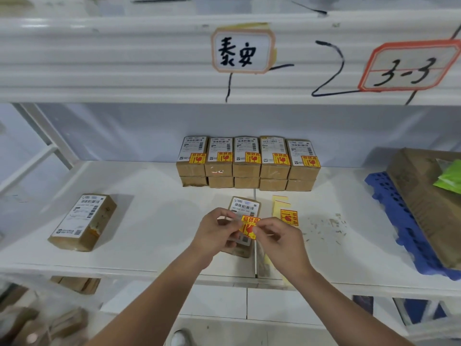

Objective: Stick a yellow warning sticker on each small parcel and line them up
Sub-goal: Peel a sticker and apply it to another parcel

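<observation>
While hands (215,231) (283,239) pinch the sticker (249,226), the parcel (245,205) lies beneath.

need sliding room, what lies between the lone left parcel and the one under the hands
Only bare shelf separates the left parcel from the centre parcel, in the head view.

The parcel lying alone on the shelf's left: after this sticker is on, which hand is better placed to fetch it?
Left, probably. The left hand is on the side of the lone parcel, bare shelf between them. The right hand would have to cross the left arm. Both now pinch the sticker.
</observation>
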